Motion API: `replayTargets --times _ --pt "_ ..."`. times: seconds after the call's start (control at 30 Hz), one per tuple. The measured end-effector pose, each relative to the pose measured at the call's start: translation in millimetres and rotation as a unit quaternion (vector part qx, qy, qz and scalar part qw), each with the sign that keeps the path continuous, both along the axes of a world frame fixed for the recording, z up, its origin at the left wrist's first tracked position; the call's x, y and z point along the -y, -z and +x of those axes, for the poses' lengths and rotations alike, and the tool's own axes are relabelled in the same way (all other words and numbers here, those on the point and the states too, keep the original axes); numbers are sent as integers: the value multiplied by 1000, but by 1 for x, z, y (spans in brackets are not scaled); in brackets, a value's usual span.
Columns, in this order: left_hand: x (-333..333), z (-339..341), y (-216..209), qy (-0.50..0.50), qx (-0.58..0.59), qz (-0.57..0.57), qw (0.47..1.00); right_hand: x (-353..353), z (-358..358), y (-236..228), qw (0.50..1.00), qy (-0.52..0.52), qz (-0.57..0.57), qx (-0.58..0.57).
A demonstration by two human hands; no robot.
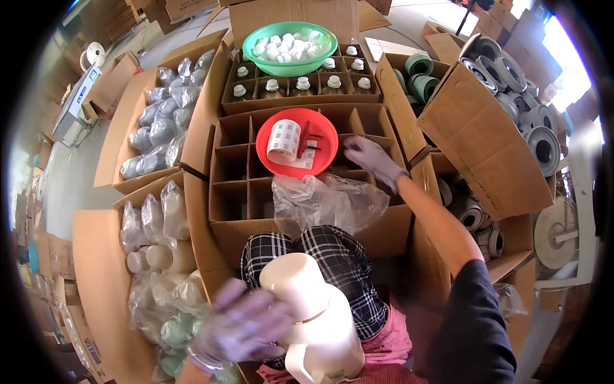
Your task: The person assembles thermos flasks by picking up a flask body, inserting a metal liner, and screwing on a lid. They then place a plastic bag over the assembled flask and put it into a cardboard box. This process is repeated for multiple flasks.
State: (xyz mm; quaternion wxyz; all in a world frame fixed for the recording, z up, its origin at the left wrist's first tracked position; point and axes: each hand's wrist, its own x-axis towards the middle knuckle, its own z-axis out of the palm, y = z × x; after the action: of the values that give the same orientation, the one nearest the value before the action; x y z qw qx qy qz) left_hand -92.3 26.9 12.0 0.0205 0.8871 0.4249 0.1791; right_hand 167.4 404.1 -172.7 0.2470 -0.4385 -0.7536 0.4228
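Note:
A white vacuum flask [323,329] with a cup-shaped lid [291,275] and a side handle rests in my lap. My left hand [243,323], gloved and blurred by motion, is beside the lid with its fingers spread. Farther forward, my gloved right hand [374,160] is over a divided carton [230,163], its fingers curled; whether anything is in them is hidden. Just left of it sits a red bowl [263,153] holding a roll of printed labels [283,141] and a dark red tool [304,137]. A crumpled clear plastic bag [320,201] drapes over the carton's near edge.
Behind stands a carton of white-capped bottles, topped by a green basin [251,48] of white caps. Left cartons hold bagged grey pieces [163,115], cream cups and pale green parts [176,333]. Right cartons [483,141] hold grey and green cylindrical parts [422,86].

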Motion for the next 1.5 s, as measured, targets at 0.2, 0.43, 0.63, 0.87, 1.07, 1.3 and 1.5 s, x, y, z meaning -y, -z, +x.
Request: replayTargets --times 0.2,0.43,0.63,0.87,1.07,1.3,1.5 --pt "-20 -26 38 -326 337 -26 883 66 101 38 937 -83 48 334" --pt "-52 -27 81 -330 427 -91 837 82 86 81 959 -79 164 218" --pt "-30 -182 196 -567 243 15 787 152 88 189 959 -246 -122 65" --pt "-10 -274 265 -680 92 -183 704 145 58 68 917 -328 -74 213" --pt "-90 -185 48 -232 724 -135 635 122 -66 -123 956 -187 195 113" --pt "-144 -107 -1 59 716 -216 661 147 -205 -157 932 -166 -241 -213" --pt "-89 -96 24 -56 492 -221 840 66 -122 -155 721 -127 -557 -391"
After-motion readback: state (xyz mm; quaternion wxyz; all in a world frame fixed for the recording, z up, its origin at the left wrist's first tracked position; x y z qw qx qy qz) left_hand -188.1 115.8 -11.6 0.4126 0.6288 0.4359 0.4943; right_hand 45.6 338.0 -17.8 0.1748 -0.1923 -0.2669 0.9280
